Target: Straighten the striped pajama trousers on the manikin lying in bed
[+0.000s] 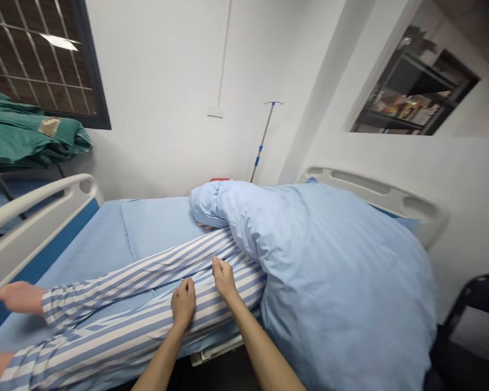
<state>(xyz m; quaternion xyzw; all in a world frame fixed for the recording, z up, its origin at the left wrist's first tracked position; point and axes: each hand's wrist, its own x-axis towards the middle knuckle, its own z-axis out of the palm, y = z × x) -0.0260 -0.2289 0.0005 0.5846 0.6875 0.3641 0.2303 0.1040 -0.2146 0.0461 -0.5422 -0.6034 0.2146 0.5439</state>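
Observation:
A person lies on the bed with both legs stretched out in blue-and-white striped trousers (pixel 146 320). My left hand (pixel 183 301), curled into a fist, is at the nearer leg, around the thigh. To its right, my right hand (pixel 224 277) is also closed in a fist over the thighs, close to the quilt's edge. Nothing shows in either hand; whether the fists press on the cloth or hover just above it, I cannot tell. A light blue quilt (pixel 330 271) covers the person's upper body. Some fingers (pixel 206 226) peek out from under it.
A pale footboard (pixel 36 212) stands at the left and a headboard (pixel 367 187) at the right. Behind the bed rises an IV pole (pixel 264 133). Green cloth (pixel 16 136) is heaped at the far left. A black chair (pixel 472 326) stands at the lower right.

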